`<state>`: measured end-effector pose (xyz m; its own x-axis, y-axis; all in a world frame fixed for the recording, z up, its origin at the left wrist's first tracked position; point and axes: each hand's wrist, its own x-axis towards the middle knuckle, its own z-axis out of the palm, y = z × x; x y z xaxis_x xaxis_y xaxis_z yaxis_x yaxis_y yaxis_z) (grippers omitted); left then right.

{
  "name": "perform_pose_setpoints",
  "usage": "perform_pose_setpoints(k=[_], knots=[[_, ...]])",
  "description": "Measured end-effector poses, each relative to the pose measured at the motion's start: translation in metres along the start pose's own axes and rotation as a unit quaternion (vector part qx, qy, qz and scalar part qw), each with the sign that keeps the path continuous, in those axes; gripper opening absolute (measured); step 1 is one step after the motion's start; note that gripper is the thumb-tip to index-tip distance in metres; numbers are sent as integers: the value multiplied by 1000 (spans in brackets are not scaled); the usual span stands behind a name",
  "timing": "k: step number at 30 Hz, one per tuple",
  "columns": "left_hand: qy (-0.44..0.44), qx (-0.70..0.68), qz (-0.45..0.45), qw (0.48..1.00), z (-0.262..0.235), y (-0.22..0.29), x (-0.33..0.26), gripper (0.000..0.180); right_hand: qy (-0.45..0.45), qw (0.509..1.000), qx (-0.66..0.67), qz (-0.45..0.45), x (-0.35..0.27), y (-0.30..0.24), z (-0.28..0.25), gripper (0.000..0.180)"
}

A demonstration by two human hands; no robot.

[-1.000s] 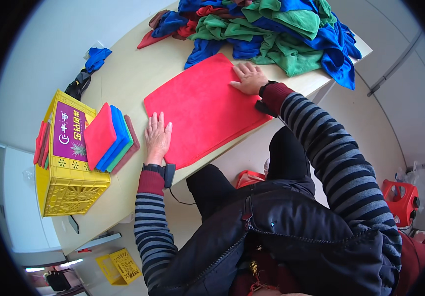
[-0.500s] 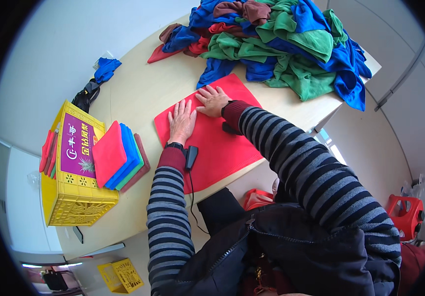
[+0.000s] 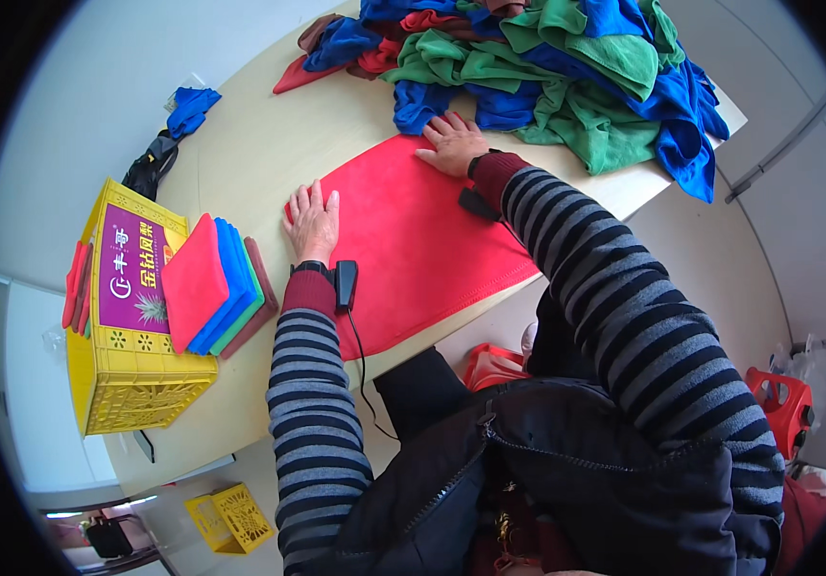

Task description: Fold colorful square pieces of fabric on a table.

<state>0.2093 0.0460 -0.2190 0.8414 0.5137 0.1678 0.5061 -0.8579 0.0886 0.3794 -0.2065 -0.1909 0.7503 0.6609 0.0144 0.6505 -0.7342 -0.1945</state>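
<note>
A red cloth [image 3: 413, 240] lies spread flat on the table in front of me, its near edge along the table's front. My left hand [image 3: 313, 224] rests flat on its left edge, fingers stretched out. At the cloth's far right corner lies my right hand [image 3: 455, 147], palm down with fingers spread, close to the heap. Neither hand grips anything. A small black device [image 3: 346, 285] with a cable sits at my left wrist, and another black device [image 3: 476, 204] is partly hidden by my right wrist.
A heap of blue, green, red and brown cloths [image 3: 614, 67] covers the far right of the table [image 3: 240, 182]. Folded cloths [image 3: 199, 283] lean against a yellow crate [image 3: 139, 389] at left. Beyond it are a black item [image 3: 151, 165] and blue cloth [image 3: 191, 110]. Red stools [image 3: 779, 408] stand below.
My hands have moved apart over the red cloth: the left toward its left edge, the right toward its far right corner. The cloth looks smoother and flatter.
</note>
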Motion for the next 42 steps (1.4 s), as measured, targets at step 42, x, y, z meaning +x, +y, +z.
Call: perform_pose_setpoints(k=[42], knots=[[49,-104,232,966,-77,-15,-298,65,52,970,-2,-239,-283,9,-16,73]])
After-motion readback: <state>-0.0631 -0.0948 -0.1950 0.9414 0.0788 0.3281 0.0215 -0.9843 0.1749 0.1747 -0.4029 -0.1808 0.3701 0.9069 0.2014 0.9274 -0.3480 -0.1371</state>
